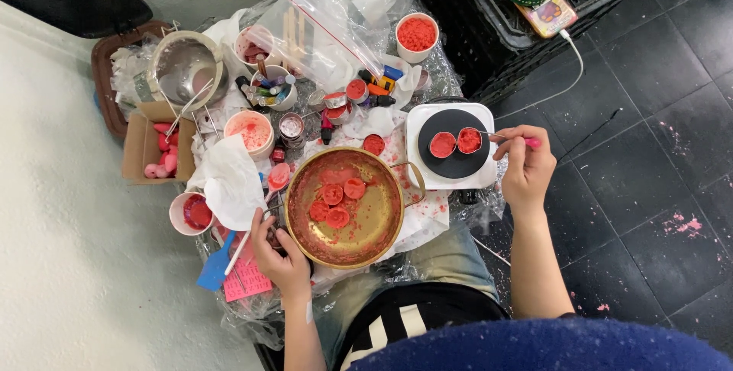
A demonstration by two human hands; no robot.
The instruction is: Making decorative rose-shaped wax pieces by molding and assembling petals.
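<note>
Right hand (525, 169) stirs red cup (469, 140), seemingly

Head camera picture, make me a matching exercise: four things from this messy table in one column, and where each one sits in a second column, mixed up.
Things:
1. gold pan
2. black hot plate
3. blue spatula
4. cup of red granules

Places:
A. at the far side of the table, by the clear plastic bag
B. under two small tins of red wax, by the right hand
C. at the near left edge, beside the left hand
D. in the middle, holding round red pieces

Pairs: 1-D, 2-B, 3-C, 4-A
</note>
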